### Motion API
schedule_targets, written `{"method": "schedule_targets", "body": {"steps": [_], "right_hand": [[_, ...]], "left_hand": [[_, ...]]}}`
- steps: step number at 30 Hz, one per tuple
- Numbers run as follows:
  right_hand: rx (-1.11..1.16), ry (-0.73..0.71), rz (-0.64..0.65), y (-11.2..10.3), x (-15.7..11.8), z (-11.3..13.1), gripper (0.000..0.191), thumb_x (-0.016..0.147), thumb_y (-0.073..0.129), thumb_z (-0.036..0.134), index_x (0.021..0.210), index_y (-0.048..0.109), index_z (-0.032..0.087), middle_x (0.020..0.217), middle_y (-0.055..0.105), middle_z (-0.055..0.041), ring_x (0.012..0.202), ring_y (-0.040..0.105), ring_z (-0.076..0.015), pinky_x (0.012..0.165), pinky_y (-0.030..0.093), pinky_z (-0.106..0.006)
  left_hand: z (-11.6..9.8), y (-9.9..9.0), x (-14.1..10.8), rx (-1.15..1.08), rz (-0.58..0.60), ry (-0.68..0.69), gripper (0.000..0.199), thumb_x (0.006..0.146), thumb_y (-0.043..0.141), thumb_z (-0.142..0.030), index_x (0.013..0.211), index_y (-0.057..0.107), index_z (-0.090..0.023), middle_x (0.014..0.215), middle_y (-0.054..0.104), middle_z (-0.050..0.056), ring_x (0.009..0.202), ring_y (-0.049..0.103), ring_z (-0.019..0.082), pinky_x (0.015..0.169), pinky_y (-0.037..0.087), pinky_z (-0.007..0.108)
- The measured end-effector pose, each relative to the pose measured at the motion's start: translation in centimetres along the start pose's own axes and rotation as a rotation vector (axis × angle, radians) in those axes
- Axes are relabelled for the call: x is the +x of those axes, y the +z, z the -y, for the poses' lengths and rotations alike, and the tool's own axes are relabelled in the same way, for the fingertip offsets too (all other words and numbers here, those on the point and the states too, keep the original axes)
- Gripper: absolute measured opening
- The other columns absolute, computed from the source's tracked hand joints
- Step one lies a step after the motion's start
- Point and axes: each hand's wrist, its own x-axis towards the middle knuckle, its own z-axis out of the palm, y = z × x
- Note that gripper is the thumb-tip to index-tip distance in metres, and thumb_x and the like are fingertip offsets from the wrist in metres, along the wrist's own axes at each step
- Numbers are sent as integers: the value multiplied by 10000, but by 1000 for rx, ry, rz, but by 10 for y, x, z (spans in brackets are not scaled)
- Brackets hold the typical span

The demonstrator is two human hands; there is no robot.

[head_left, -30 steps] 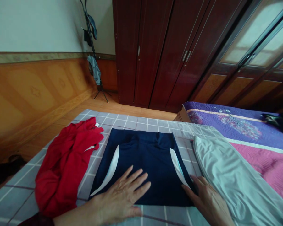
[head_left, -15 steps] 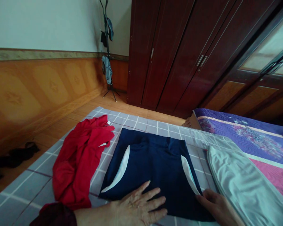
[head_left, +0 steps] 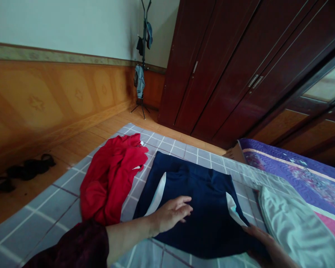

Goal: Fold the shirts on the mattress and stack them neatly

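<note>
A dark navy garment (head_left: 195, 212), perhaps shorts or a shirt, lies spread on the bed with a curved white panel on each side. Above its left half is my left hand (head_left: 174, 215), holding nothing, its fingers loosely bent and partly apart. My right hand (head_left: 264, 238) grips the garment's lower right edge, and the cloth lifts a little there. Its fingertips are partly hidden under the fabric. To the left a crumpled red garment (head_left: 114, 178) rests beside my left forearm. Right of my right hand lies a pale grey-green cloth (head_left: 293, 219).
Grey checked cloth (head_left: 41, 227) covers the bed. Beyond the right edge is a purple floral quilt (head_left: 281, 163). Dark shoes (head_left: 28, 169) stand on the floor at left. A coat rack (head_left: 143, 56) and dark red wardrobe (head_left: 212, 67) stand at the back.
My left hand has risen from lying flat and its fingers have bent. My right hand keeps hold as the garment's lower right edge shifts and lifts. The view has turned slightly left.
</note>
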Motion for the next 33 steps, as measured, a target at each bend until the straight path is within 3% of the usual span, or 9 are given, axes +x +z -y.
{"method": "schedule_targets", "body": {"steps": [5,8,9,11,14,17,23,28,33], "right_hand": [[-154,-214,244,69,19,63,294,673,637,375,847,667,140,567,572,3,455,479,-113,415,350,-218],[-645,-508,367,140,16,93,294,751,496,267,945,675,137,723,665,-41,618,601,-167,525,425,-242],[-866,-639,308,164,12,96,290,762,469,234,940,682,151,781,683,-55,708,630,-191,591,448,-259],[-960,-714,296,205,-2,92,301,738,518,203,982,683,144,912,692,-111,874,634,-259,733,460,-330],[-1008,-796,392,234,-25,71,329,750,533,196,1048,670,168,932,692,-110,891,638,-265,781,462,-351],[-962,-910,445,224,-41,52,441,787,538,242,1222,575,174,1017,665,-91,930,625,-234,809,479,-326],[-950,-1066,348,166,-46,4,678,724,625,206,1361,418,104,1175,585,-147,1067,552,-260,895,495,-378],[-1016,-1319,123,143,-38,-40,460,739,571,97,1196,581,154,1222,560,-166,1118,529,-297,894,502,-437],[-1028,-1428,59,139,-33,-47,363,755,490,34,1046,650,180,1130,611,-141,1079,550,-280,880,499,-431]], "left_hand": [[0,-3,5,-388,-145,-104,674,764,599,-603,1228,476,-131,1118,582,150,979,596,228,773,460,323],[-1,-2,-9,-644,-189,-85,615,780,573,-617,1187,500,-163,1070,604,109,933,601,211,737,457,304],[0,-1,-16,-703,-203,-75,602,792,551,-625,1187,508,-173,1078,610,104,951,596,217,743,457,308],[4,-2,-32,-780,-243,-58,579,819,516,-622,1197,525,-184,1116,617,101,1017,575,233,782,454,323],[14,-2,-58,-852,-279,-13,536,848,516,-569,1219,540,-182,1143,630,97,1096,547,243,869,433,340],[17,0,-75,-893,-318,9,451,862,547,-490,1175,573,-167,1054,668,86,1025,594,223,890,427,325],[-3,-4,-76,-776,-568,-163,280,863,575,-405,1011,578,-167,790,677,27,667,637,144,712,490,280],[-19,-24,-67,-412,-578,-224,399,763,633,-510,942,536,-167,716,633,-3,609,628,151,595,511,293],[-23,-33,-62,-60,-604,-290,486,632,728,-356,1018,493,-174,686,571,-45,558,574,112,468,463,213]]}}
